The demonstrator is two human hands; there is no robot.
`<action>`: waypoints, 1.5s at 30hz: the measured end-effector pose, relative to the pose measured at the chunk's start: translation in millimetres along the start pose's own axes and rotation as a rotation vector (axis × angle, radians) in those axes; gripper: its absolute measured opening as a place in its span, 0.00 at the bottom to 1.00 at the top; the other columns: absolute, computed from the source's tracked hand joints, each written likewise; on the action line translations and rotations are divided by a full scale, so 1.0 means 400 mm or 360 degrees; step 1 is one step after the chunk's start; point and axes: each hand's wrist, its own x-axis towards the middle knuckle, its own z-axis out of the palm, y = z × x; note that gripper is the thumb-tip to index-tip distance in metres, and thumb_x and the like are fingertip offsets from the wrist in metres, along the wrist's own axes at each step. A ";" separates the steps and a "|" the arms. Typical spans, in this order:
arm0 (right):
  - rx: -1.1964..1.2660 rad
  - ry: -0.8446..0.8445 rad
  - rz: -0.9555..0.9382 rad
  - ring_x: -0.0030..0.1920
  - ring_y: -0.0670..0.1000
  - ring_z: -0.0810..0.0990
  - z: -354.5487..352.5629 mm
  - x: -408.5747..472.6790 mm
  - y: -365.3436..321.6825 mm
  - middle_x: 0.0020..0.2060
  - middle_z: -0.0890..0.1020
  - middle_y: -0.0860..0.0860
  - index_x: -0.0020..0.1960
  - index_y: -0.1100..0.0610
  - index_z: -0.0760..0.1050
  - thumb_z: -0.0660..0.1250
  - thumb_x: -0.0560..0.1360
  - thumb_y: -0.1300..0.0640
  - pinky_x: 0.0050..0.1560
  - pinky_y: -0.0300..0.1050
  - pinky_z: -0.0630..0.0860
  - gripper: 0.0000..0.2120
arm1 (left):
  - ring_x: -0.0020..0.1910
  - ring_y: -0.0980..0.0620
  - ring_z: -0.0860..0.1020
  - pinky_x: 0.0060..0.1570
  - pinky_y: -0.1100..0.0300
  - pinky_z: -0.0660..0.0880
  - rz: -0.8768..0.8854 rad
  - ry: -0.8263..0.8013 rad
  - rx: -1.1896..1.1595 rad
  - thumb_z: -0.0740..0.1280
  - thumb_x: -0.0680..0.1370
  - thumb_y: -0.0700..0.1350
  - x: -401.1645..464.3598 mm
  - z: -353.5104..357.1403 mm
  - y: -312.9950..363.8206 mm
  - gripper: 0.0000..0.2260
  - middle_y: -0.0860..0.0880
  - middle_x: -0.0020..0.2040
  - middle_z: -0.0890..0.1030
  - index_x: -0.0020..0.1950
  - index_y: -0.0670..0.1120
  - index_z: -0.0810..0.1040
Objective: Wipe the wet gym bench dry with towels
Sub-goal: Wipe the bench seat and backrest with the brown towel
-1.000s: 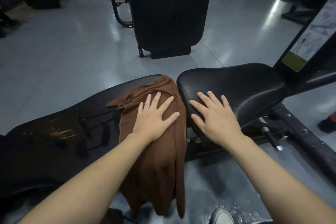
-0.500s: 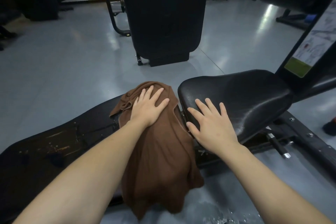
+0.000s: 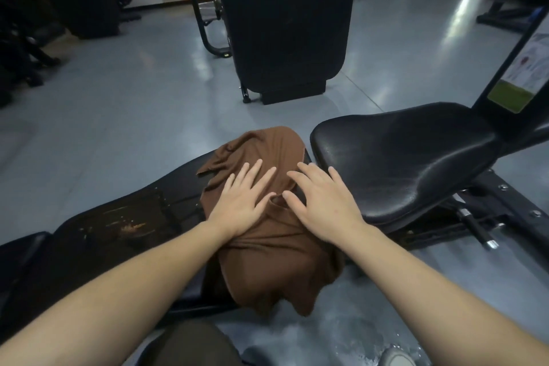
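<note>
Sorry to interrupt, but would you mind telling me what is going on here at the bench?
A person is drying a wet gym bench with a brown towel. Both the left hand and the right hand lie flat on the towel with fingers spread, pressing it onto the long back pad near the gap before the seat pad. The towel's near end hangs over the bench edge. The back pad to the left shows wet streaks, and water lies on the floor below.

No legible text on placard [image 3: 523, 74]

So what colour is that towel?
Brown: the soft cloth towel on the padded black bench, head view.
</note>
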 end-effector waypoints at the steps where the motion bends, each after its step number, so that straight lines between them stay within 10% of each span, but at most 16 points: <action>1: 0.0010 -0.0032 0.0003 0.79 0.50 0.56 0.008 0.002 -0.009 0.79 0.63 0.50 0.77 0.49 0.64 0.45 0.78 0.34 0.79 0.55 0.49 0.34 | 0.83 0.47 0.45 0.79 0.44 0.48 0.0052 0.0004 0.0003 0.40 0.78 0.64 -0.023 0.001 -0.006 0.31 0.52 0.84 0.48 0.82 0.60 0.50; 9: 0.0133 -0.0029 0.0041 0.81 0.51 0.52 0.045 0.009 -0.009 0.80 0.58 0.51 0.78 0.52 0.63 0.57 0.82 0.40 0.79 0.51 0.49 0.28 | 0.82 0.52 0.38 0.79 0.52 0.41 0.0266 -0.0014 0.0010 0.46 0.83 0.64 -0.204 0.020 -0.045 0.26 0.57 0.83 0.42 0.81 0.65 0.45; 20: 0.0146 0.0152 0.0070 0.77 0.53 0.61 0.067 0.004 -0.019 0.79 0.61 0.52 0.75 0.55 0.67 0.62 0.81 0.45 0.77 0.53 0.59 0.26 | 0.82 0.52 0.41 0.80 0.48 0.43 -0.0127 0.0004 -0.0143 0.45 0.76 0.72 -0.083 0.014 -0.062 0.32 0.58 0.83 0.45 0.80 0.68 0.48; 45: -0.0149 0.0027 -0.0010 0.81 0.51 0.53 0.081 0.010 -0.005 0.79 0.61 0.49 0.77 0.50 0.65 0.46 0.77 0.38 0.79 0.51 0.52 0.34 | 0.82 0.50 0.47 0.79 0.43 0.44 -0.0520 0.0051 -0.0256 0.47 0.80 0.71 0.185 -0.017 -0.149 0.30 0.57 0.83 0.51 0.81 0.64 0.54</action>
